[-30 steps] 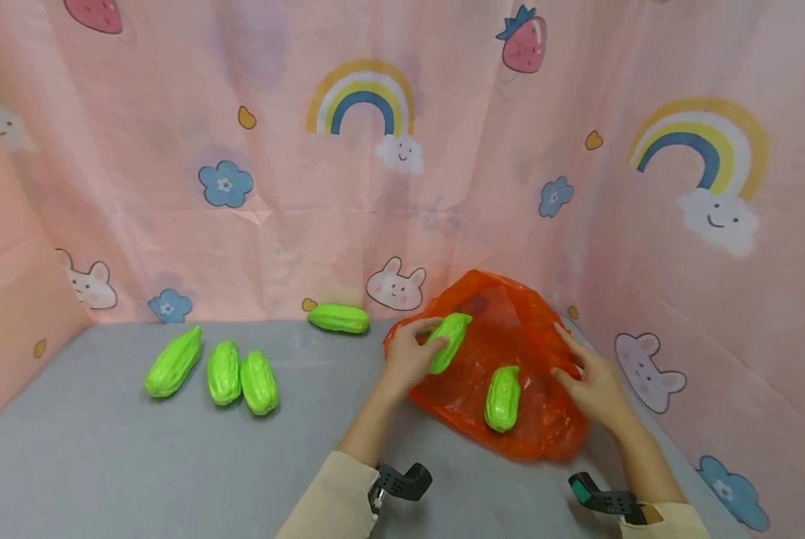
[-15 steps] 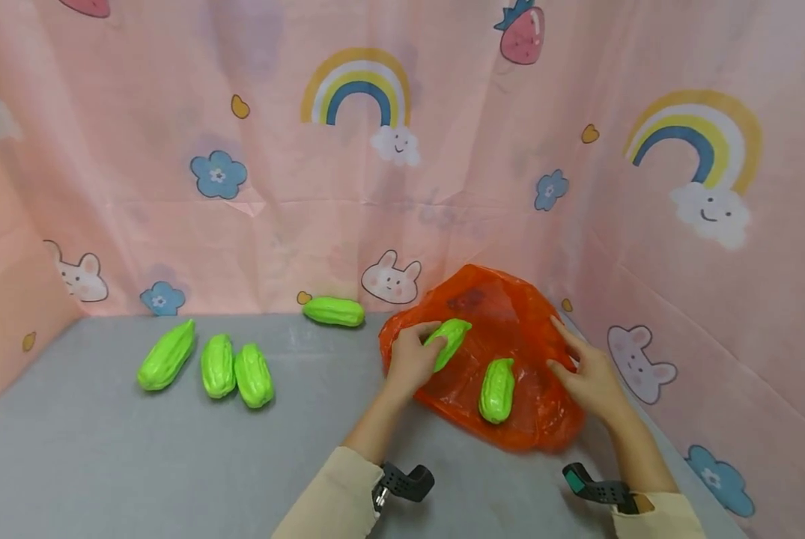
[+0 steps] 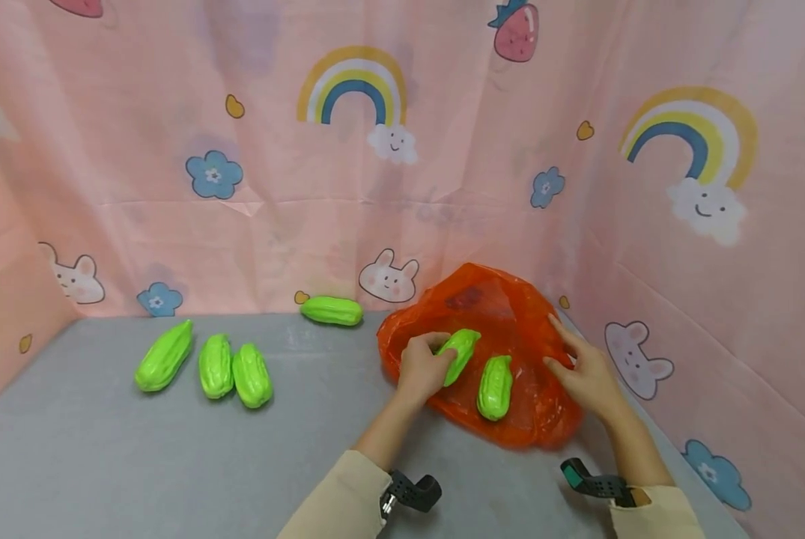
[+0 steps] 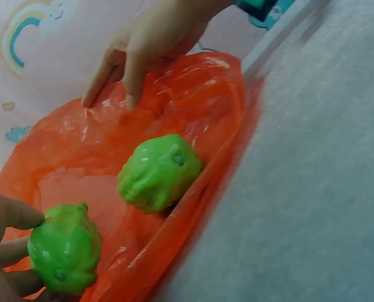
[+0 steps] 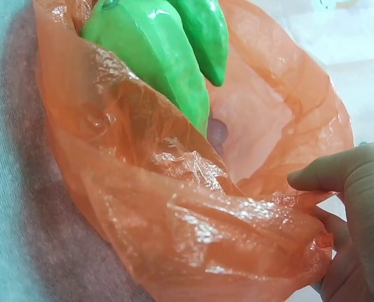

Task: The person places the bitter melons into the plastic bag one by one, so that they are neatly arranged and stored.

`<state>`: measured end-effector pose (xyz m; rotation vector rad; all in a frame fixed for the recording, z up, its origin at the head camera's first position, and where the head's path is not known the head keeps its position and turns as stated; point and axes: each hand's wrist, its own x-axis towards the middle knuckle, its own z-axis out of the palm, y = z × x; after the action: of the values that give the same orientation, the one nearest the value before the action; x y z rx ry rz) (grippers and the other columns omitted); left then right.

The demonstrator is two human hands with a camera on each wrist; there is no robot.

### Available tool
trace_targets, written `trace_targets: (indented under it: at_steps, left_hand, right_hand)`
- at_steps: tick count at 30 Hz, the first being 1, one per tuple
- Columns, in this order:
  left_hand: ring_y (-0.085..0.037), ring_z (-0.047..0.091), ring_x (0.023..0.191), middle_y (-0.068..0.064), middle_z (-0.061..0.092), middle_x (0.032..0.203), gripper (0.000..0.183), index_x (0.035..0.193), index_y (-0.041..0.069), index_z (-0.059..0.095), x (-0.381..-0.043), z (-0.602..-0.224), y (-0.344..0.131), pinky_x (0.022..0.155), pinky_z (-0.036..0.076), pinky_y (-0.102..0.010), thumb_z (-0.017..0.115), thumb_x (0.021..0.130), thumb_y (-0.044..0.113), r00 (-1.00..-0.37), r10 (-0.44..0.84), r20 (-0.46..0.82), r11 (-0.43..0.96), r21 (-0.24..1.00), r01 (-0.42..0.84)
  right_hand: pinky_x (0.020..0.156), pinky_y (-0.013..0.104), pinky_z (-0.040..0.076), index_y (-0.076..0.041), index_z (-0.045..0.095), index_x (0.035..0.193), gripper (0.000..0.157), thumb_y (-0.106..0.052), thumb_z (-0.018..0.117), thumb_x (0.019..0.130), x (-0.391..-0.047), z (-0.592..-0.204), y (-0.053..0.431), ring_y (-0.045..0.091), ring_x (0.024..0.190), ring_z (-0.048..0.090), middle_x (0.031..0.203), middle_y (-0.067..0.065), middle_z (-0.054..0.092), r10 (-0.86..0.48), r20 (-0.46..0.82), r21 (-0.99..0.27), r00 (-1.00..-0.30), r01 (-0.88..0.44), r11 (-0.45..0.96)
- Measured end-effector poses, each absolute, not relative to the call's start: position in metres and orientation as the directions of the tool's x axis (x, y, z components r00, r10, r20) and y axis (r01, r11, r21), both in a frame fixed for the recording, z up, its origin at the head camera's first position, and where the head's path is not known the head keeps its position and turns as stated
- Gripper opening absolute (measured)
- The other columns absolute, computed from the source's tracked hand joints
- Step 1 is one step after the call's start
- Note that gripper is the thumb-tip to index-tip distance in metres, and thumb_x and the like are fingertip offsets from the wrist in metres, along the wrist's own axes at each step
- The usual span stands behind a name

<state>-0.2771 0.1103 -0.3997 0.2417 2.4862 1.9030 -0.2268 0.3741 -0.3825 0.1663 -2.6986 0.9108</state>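
My left hand [image 3: 424, 367] grips a bright green ribbed gourd [image 3: 460, 355] between thumb and fingers, over the open mouth of an orange-red plastic bag [image 3: 436, 303]. In the left wrist view the held gourd [image 4: 66, 248] shows its blunt end. Another green gourd [image 3: 494, 387] lies inside the bag, just right of the held one. My right hand [image 3: 587, 374] pinches the right side of the bag's rim. The right wrist view shows the thumb inside the rim [image 5: 288, 200] and fingers outside it.
Two green gourds [image 3: 216, 366] [image 3: 252, 376] lie side by side on the grey tabletop [image 3: 173, 464], with another gourd [image 3: 163, 356] to their left. One more gourd [image 3: 332, 311] lies by the pink patterned back cloth [image 3: 274, 247]. A cloth wall [image 3: 699, 314] stands close on the right.
My left hand has moved rightward and slightly down with its gourd, nearer the one in the bag. My right hand keeps its place on the rim. The head view has shifted slightly.
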Motion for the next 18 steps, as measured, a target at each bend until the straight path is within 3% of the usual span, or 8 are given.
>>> trace_targets:
  at_steps: [10, 18]
  left_hand:
    - [-0.016, 0.064, 0.085, -0.010, 0.075, 0.105, 0.029, 0.115, 0.003, 0.074, -0.273, -0.405, 0.118, 0.074, 0.058, -0.026, 0.070, 0.090, 0.017, -0.988, 0.127, 0.090, 0.281, 0.952, 0.123]
    - [-0.017, 0.067, 0.089, -0.011, 0.075, 0.107, 0.031, 0.117, 0.004, 0.073, -0.270, -0.409, 0.122, 0.077, 0.060, -0.029, 0.071, 0.090, 0.018, -0.990, 0.120, 0.079, 0.299, 0.948, 0.112]
  right_hand:
    - [0.098, 0.061, 0.048, -0.013, 0.029, 0.160, 0.070, -0.011, 0.063, 0.099, -0.225, -0.382, 0.376, 0.056, 0.132, 0.049, 0.155, 0.029, 0.041, -0.018, 0.313, -0.587, -0.949, -0.209, 0.782]
    - [0.097, 0.062, 0.048, -0.011, 0.031, 0.159, 0.069, -0.015, 0.064, 0.099, -0.226, -0.381, 0.376, 0.056, 0.131, 0.050, 0.155, 0.029, 0.041, -0.022, 0.334, -0.591, -0.942, -0.227, 0.774]
